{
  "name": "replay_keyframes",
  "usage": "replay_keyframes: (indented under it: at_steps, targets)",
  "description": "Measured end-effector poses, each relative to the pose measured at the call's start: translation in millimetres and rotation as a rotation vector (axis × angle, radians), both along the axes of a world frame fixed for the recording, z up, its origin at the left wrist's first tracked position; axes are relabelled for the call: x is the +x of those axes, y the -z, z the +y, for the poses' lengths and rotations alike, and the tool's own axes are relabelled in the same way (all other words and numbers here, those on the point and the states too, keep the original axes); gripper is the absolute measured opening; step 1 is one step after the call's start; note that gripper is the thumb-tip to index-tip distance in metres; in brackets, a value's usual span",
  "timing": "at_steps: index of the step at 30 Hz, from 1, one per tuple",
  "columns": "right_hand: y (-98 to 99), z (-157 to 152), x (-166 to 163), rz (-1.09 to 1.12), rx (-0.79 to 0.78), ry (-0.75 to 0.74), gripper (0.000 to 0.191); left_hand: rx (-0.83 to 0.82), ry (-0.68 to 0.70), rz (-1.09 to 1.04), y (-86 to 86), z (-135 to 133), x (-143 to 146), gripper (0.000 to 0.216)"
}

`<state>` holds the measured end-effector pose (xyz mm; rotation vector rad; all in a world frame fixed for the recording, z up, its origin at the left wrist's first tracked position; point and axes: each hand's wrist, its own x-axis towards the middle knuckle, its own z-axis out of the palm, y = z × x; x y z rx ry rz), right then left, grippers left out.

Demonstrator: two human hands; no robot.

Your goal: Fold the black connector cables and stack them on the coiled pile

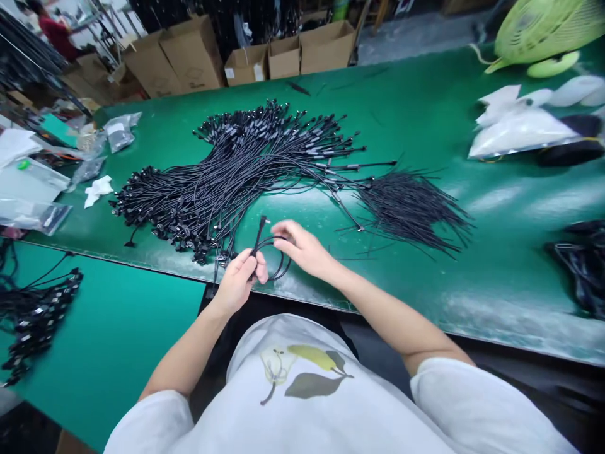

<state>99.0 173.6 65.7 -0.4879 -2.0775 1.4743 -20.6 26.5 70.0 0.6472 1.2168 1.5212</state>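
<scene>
My left hand (242,276) is closed around a thin black cable (287,270) near the table's front edge. The cable is bent into a loose loop, and one plug end (262,224) sticks up above my left fingers. My right hand (305,249) holds the loop's upper right side with curled fingers. Just beyond my hands lies a big pile of black cables (227,170), with connectors at both ends of the bundle. To its right is a heap of thin black ties (416,205), spread out like straw.
The green table (425,107) also bears plastic bags (120,131) and a crumpled tissue (98,190) at left. White bags (520,129) and a yellow-green fan (548,31) are at right. More cables (42,315) lie on a lower left surface. Cardboard boxes (326,47) stand behind.
</scene>
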Motion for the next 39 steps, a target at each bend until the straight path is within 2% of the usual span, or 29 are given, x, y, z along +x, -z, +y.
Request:
replay_keyframes:
  at_steps: [2,5,7,8,10,12,16,21,24,26,30,32,34,36,39]
  targets:
    - [11.9,-10.3,-6.4,0.013,-0.308,0.004,0.03,-0.051,0.012,-0.031,2.8,4.3,7.9,0.036]
    - [20.4,-16.7,-10.2,0.145,-0.757,0.008,0.034,-0.083,0.042,-0.112,9.1,4.5,16.0,0.045]
    - [21.8,-15.4,-7.9,0.204,-1.017,-0.114,0.036,-0.042,-0.017,-0.223,11.1,0.7,15.6,0.039]
    - [22.2,-14.8,-6.0,0.214,-1.11,-0.188,0.037,-0.024,-0.053,-0.277,11.3,-1.9,14.1,0.035]
    - [23.3,-16.9,-2.6,0.235,-1.187,-0.278,0.037,-0.021,-0.1,-0.347,10.9,-7.7,11.1,0.027]
    - [25.0,-23.7,-1.8,0.286,-1.154,-0.198,0.037,-0.052,-0.095,-0.331,11.6,-12.7,11.8,0.026]
    - [26.1,-38.6,-7.1,0.349,-1.032,0.094,0.041,-0.11,-0.046,-0.198,17.2,-14.6,25.1,0.036]
    - [24.4,-43.0,-9.9,0.373,-1.058,0.037,0.043,-0.018,-0.227,-0.222,19.8,-7.9,33.5,0.034]
    - [22.7,-45.5,-9.0,0.34,-1.096,0.054,0.047,-0.062,-0.107,-0.173,20.8,-9.2,31.4,0.036]
    - [19.5,-48.8,-8.9,0.326,-1.087,0.078,0.049,-0.086,-0.024,-0.026,23.5,-11.5,29.5,0.037]
    - [10.1,-59.0,-8.2,0.394,-0.848,0.162,0.039,-0.1,0.004,0.346,28.9,-13.1,25.5,0.035]
    - [6.6,-63.0,-6.3,0.379,-0.761,0.13,0.036,-0.129,0.056,0.445,29.3,-11.9,24.6,0.033]
    - [4.3,-63.8,-4.0,0.331,-0.729,0.081,0.035,-0.165,0.135,0.478,29.1,-10.0,24.7,0.033]
    - [2.5,-61.6,-2.9,0.31,-0.711,0.099,0.035,-0.185,0.225,0.479,30.0,-8.0,25.2,0.036]
    - [-1.0,-55.9,-4.2,0.355,-0.736,0.143,0.036,-0.123,0.274,0.465,33.1,-5.0,25.6,0.037]
